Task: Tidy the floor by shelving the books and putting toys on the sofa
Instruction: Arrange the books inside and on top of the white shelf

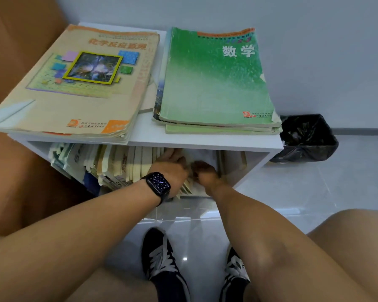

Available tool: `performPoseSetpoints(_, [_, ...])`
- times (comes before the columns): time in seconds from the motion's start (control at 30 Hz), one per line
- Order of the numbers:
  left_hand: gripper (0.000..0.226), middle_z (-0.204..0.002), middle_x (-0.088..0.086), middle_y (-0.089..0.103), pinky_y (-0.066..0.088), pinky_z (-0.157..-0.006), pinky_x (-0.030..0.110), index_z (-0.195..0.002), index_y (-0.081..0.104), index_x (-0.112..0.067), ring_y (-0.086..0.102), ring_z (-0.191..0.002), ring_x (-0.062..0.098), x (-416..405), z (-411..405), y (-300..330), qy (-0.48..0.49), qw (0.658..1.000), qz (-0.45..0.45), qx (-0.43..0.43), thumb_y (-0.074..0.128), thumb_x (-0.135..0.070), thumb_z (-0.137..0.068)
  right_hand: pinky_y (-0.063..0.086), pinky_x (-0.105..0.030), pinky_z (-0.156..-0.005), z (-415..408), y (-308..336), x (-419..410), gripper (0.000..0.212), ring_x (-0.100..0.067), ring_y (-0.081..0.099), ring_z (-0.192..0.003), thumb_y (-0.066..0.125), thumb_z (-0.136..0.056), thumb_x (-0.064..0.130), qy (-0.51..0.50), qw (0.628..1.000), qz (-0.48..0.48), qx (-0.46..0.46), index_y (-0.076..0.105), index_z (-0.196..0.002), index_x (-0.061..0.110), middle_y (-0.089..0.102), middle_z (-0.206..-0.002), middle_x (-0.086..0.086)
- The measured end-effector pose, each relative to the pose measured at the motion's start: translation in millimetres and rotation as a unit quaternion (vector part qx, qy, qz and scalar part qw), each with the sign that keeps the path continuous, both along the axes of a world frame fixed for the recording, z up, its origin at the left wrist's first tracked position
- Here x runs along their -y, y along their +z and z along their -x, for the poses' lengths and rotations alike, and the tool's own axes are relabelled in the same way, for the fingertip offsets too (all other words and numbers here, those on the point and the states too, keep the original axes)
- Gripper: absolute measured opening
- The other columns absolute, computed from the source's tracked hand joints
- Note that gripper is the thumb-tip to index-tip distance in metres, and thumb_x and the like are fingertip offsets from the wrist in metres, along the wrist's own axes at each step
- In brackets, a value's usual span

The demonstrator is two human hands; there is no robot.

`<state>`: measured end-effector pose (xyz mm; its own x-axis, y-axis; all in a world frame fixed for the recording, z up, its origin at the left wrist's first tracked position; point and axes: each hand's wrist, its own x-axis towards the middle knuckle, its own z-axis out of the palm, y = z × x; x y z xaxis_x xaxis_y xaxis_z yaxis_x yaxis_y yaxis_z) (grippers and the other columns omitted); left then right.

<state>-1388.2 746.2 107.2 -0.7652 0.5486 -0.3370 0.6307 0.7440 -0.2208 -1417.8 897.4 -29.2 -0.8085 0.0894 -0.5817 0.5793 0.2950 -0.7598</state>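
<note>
Crouched at a low white shelf (pixel 205 143), a person's left hand (pixel 172 164) and right hand (pixel 205 173) apparently grip a book (pixel 191 186) entering the packed compartment's right end. Two stacks sit on top; toys unseen.

Shelf (pixel 205 142) top nearly covered: beige book stack (pixel 74 83) left, green book stack (pixel 216 79) right, narrow bare strip between and along front edge
Compartment below packed with upright books (pixel 109 164) on left; both hands (pixel 175 164) (pixel 205 173) fill middle; open gap at right wall
Sofa (pixel 15 51) blocks left side; black bin (pixel 306 138) stands right of shelf; bare floor (pixel 325 182) in front, right
</note>
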Motion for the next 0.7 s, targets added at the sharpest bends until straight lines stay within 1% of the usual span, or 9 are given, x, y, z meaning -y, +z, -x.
performPoseSetpoints(0.07, [0.038,-0.143,0.002,0.052,0.014,-0.120,0.039,-0.130,0.063,-0.021,0.026,-0.142,0.031,1.9,0.4,-4.2,-0.006,1.000,-0.023,-0.012,0.050,-0.020,-0.094,0.047,-0.046,-0.108,2.7,5.2,7.8,0.028,-0.020,0.054,-0.106,0.049,-0.102,0.012,0.003,1.000,0.029,0.006,0.055,-0.083,0.032,0.056,-0.112,0.000])
performPoseSetpoints(0.17, [0.037,-0.155,0.005,0.041,0.006,-0.122,0.043,-0.128,0.065,-0.020,0.019,-0.148,0.031,4.5,-0.8,-0.1,-0.025,0.998,-0.048,-0.017,0.048,-0.023,-0.096,0.050,-0.049,-0.103,14.4,-0.5,18.4,0.024,-0.030,0.061,-0.100,0.049,-0.098,0.013,-0.004,0.999,0.039,0.030,0.063,-0.082,0.024,0.066,-0.103,-0.013])
performPoseSetpoints(0.2, [0.038,-0.160,0.005,0.033,0.003,-0.122,0.044,-0.130,0.064,-0.021,0.015,-0.151,0.030,5.7,-0.4,-1.6,-0.033,0.998,-0.044,-0.014,0.047,-0.025,-0.096,0.052,-0.049,-0.099,15.5,2.3,20.8,0.023,-0.031,0.061,-0.093,0.048,-0.097,0.013,-0.022,0.997,0.062,0.048,0.065,-0.083,0.020,0.067,-0.099,-0.017])
performPoseSetpoints(0.27, [0.039,-0.164,0.003,0.027,0.002,-0.123,0.044,-0.131,0.064,-0.023,0.012,-0.153,0.028,9.2,2.5,-3.6,-0.034,0.999,-0.041,0.004,0.048,-0.029,-0.095,0.055,-0.039,-0.082,12.6,9.9,24.6,0.022,-0.023,0.059,-0.081,0.048,-0.098,0.013,-0.067,0.988,0.119,0.075,0.065,-0.085,0.018,0.067,-0.091,-0.013])
performPoseSetpoints(0.37, [0.038,-0.152,0.003,0.046,0.010,-0.121,0.043,-0.126,0.067,-0.020,0.020,-0.149,0.028,8.9,4.4,-2.2,-0.051,0.998,-0.035,0.007,0.050,-0.032,-0.094,0.052,-0.025,-0.066,-1.7,7.4,25.4,0.020,-0.014,0.059,-0.072,0.051,-0.099,0.012,-0.121,0.967,0.208,0.083,0.065,-0.087,0.019,0.066,-0.075,-0.003])
performPoseSetpoints(0.43, [0.037,-0.147,0.001,0.051,0.011,-0.122,0.041,-0.127,0.067,-0.017,0.020,-0.149,0.028,6.5,4.3,-0.1,-0.053,0.998,-0.024,0.010,0.050,-0.029,-0.096,0.052,-0.022,-0.061,-11.4,2.4,27.8,0.020,-0.011,0.060,-0.073,0.049,-0.101,0.014,-0.140,0.954,0.253,0.076,0.066,-0.092,0.020,0.068,-0.072,0.001])
performPoseSetpoints(0.57, [0.035,-0.148,0.002,0.050,0.018,-0.123,0.043,-0.122,0.070,-0.016,0.019,-0.150,0.030,7.5,6.4,-2.7,-0.051,0.998,-0.019,0.018,0.054,-0.029,-0.094,0.050,-0.020,-0.063,-14.1,1.0,31.4,0.021,-0.007,0.057,-0.069,0.045,-0.102,0.016,-0.126,0.955,0.260,0.066,0.064,-0.092,0.021,0.066,-0.063,0.006])
performPoseSetpoints(0.67, [0.032,-0.143,-0.001,0.054,0.012,-0.123,0.043,-0.119,0.071,-0.022,0.020,-0.149,0.029,10.7,6.1,-3.4,-0.071,0.997,-0.014,0.009,0.054,-0.031,-0.094,0.050,-0.030,-0.084,-14.0,10.1,29.2,0.020,-0.011,0.058,-0.086,0.046,-0.101,0.023,-0.069,0.970,0.222,0.070,0.065,-0.108,0.023,0.069,-0.088,0.003])
performPoseSetpoints(0.7, [0.033,-0.143,-0.002,0.055,0.010,-0.123,0.043,-0.120,0.071,-0.023,0.019,-0.149,0.029,10.3,5.2,-2.4,-0.073,0.997,-0.014,0.007,0.053,-0.031,-0.094,0.050,-0.033,-0.087,-12.6,13.2,27.1,0.022,-0.012,0.059,-0.091,0.047,-0.101,0.026,-0.057,0.975,0.202,0.071,0.065,-0.112,0.025,0.069,-0.096,0.003])
